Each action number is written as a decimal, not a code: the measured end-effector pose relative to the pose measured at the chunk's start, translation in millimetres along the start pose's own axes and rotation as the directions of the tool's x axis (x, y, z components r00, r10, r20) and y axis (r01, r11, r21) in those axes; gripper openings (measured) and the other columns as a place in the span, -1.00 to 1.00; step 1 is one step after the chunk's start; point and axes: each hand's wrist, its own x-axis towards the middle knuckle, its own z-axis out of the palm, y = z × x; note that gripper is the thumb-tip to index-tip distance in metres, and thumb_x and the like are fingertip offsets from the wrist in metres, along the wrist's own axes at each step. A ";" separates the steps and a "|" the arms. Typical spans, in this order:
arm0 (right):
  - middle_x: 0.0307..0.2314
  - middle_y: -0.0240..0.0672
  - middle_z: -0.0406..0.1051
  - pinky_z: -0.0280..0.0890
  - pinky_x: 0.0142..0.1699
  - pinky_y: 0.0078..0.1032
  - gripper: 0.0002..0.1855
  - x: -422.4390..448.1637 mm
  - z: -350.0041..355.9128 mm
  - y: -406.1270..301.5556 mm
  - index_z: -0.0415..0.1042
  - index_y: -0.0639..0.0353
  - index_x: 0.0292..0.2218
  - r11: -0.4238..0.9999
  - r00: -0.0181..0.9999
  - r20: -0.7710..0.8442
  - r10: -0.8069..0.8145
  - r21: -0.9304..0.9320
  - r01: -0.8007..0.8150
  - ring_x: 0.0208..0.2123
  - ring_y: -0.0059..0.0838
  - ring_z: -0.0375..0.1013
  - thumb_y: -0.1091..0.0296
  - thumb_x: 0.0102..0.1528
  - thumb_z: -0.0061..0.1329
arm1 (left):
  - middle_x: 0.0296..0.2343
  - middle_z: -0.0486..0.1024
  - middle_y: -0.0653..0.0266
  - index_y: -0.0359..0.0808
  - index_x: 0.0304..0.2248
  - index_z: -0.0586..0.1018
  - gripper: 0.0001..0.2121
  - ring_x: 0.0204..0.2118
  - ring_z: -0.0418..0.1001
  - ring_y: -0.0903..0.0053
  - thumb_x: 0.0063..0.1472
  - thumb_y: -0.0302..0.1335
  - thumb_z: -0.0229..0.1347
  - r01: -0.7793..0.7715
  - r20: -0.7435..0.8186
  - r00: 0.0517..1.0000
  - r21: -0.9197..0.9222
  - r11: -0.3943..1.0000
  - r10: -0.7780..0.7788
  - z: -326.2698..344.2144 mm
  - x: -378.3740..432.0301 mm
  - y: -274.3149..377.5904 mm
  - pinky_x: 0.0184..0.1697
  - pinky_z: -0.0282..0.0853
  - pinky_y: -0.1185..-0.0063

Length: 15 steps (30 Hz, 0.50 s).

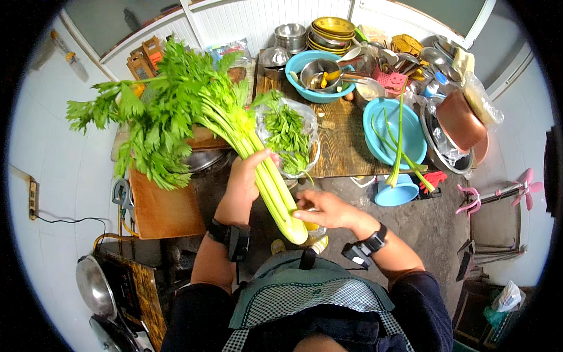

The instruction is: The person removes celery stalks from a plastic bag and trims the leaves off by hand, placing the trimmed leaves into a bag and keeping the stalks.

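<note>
A large leafy bunch of celery (264, 176) slants across the view, its pale base towards me and its leaves spreading to the upper left. My left hand (248, 174) grips the stalks around their middle. Beside the base, my right hand (327, 209) has its fingers apart, with the fingertips at the edge of the outer stalk; whether they touch is hard to tell. Just behind the celery, a clear plastic bag (311, 119) holding loose green leaves (286, 136) lies at the table's front edge.
On the wooden table (341, 145) stand a blue basin (316, 97) holding a metal pot (319, 72), and another blue basin (371, 141) with scallions (398, 149) across its rim. Stacked yellow bowls (332, 28) stand behind. A light-blue bucket (398, 196) sits below the edge. Left is a brown board (165, 207).
</note>
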 end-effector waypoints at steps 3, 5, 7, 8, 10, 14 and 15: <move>-0.49 -0.05 0.40 0.29 -0.34 -0.37 -0.49 6.1 24.0 -2.8 0.32 0.30 -0.29 0.995 0.999 0.026 0.021 0.102 -0.023 -0.45 -0.15 0.42 -0.05 -0.02 0.01 | -0.46 0.49 0.10 -0.46 -0.31 0.42 -0.74 -0.41 0.46 0.39 0.04 -0.47 0.12 -0.020 -0.030 0.999 0.038 0.999 0.021 -3.5 3.4 8.3 -0.32 0.39 0.48; -0.48 -0.07 0.40 0.30 -0.34 -0.39 -0.46 13.3 30.2 -6.1 0.32 0.29 -0.25 0.996 1.000 0.004 0.029 0.080 -0.030 -0.46 -0.16 0.42 -0.07 -0.02 0.02 | -0.48 0.48 0.09 -0.45 -0.29 0.40 -0.72 -0.42 0.46 0.38 0.06 -0.43 0.14 -0.057 -0.048 0.997 0.034 0.998 0.059 -5.9 3.4 11.2 -0.32 0.39 0.48; -0.41 -0.20 0.42 0.30 -0.27 -0.48 -0.48 18.9 34.6 -3.4 0.31 0.27 -0.14 0.977 0.999 0.045 0.017 0.211 -0.026 -0.37 -0.38 0.42 0.02 0.03 0.00 | -0.49 0.48 0.09 -0.44 -0.28 0.39 -0.70 -0.43 0.46 0.38 0.06 -0.42 0.15 -0.095 -0.069 0.993 0.028 0.995 0.097 -0.2 1.4 21.1 -0.32 0.39 0.48; -0.38 -0.24 0.42 0.29 -0.23 -0.51 -0.49 19.9 35.0 -4.1 0.30 0.27 -0.10 0.947 0.998 0.063 0.000 0.319 -0.020 -0.33 -0.45 0.41 0.05 0.05 0.00 | -0.45 0.47 0.06 -0.43 -0.25 0.38 -0.67 -0.40 0.46 0.38 0.12 -0.33 0.11 -0.114 -0.063 0.991 0.082 0.990 0.119 0.3 1.6 25.9 -0.29 0.39 0.48; -0.22 -0.40 0.37 0.22 -0.06 -0.62 -0.51 25.7 25.4 -14.8 0.24 0.26 -0.01 0.823 0.988 0.145 -0.050 0.567 -0.041 -0.19 -0.64 0.30 0.22 0.08 -0.01 | -0.42 0.46 0.04 -0.41 -0.23 0.37 -0.63 -0.37 0.45 0.39 0.17 -0.23 0.01 -0.187 0.008 0.982 0.038 0.982 0.187 8.9 -10.4 41.6 -0.27 0.38 0.47; -0.18 -0.34 0.36 0.22 -0.03 -0.60 -0.48 27.6 7.8 -43.0 0.22 0.31 0.00 0.625 0.953 0.279 -0.114 0.766 -0.149 -0.17 -0.62 0.33 0.23 0.07 -0.01 | -0.30 0.45 -0.03 -0.39 -0.05 0.26 -0.39 -0.22 0.42 0.30 0.22 0.06 -0.31 -0.375 0.189 0.901 -0.114 0.920 0.391 -0.7 -17.8 47.3 -0.11 0.33 0.39; -0.18 -0.33 0.36 0.23 -0.03 -0.59 -0.47 29.2 8.6 -43.5 0.22 0.32 0.00 0.572 0.943 0.299 -0.146 0.803 -0.166 -0.17 -0.61 0.34 0.22 0.07 -0.01 | -0.28 0.45 -0.04 -0.39 -0.02 0.23 -0.35 -0.20 0.42 0.28 0.22 0.08 -0.35 -0.416 0.206 0.871 -0.174 0.893 0.446 -2.9 -20.1 46.7 -0.08 0.31 0.38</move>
